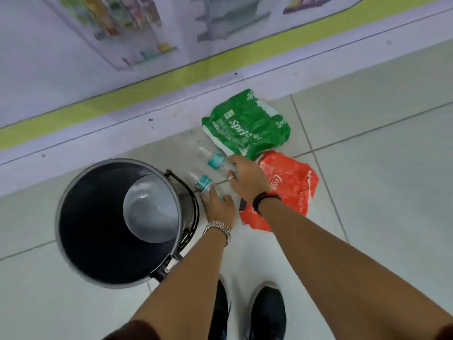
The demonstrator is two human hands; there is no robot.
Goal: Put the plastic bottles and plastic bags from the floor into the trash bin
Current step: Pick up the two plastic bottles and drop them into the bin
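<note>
**Both hands down at the bottles beside the bin**

While I look down from the head view, I see both arms reaching to the tiled floor just right of the trash bin. My left hand, with a metal watch at the wrist, lies on the nearer clear bottle, the one with a teal label beside the bin's black handle; the fingers curl around its lower end, though I cannot tell if the grip has closed. My right hand, wearing dark wristbands, covers one end of the second clear bottle, fingers bent over it; whether it is clenched on the bottle I cannot tell either.

Both bottles lie flat on the floor, close together, between the bin and the bags. A green Sprite bag lies crumpled just beyond the right hand, near the wall's base. A red bag lies flat under and to the right of the right forearm, touching the green one's edge. I see the bin standing upright, open, its dark inside holding no bottle or bag. Two black shoes show at the bottom.
</note>
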